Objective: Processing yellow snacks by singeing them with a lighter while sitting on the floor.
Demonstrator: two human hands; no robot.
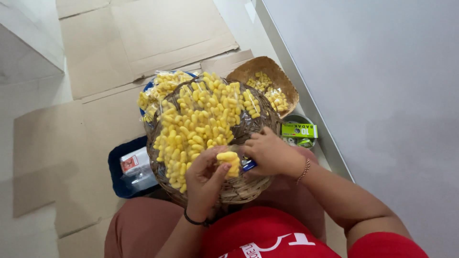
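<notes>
The left hand (204, 177) pinches a small clear packet of yellow puffed snacks (228, 162) between thumb and fingers, over the near rim of a wicker basket (239, 188). Just right of that grip, the right hand (268, 153) closes on the packet's edge and a blue stapler (248, 165). Beyond the grip, more filled packets (201, 119) heap the basket; a green box (299, 130) lies further right.

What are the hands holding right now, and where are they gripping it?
The left hand pinches a small clear packet of yellow snacks at its lower left edge. The right hand grips the packet's right end, beside something blue.
</notes>
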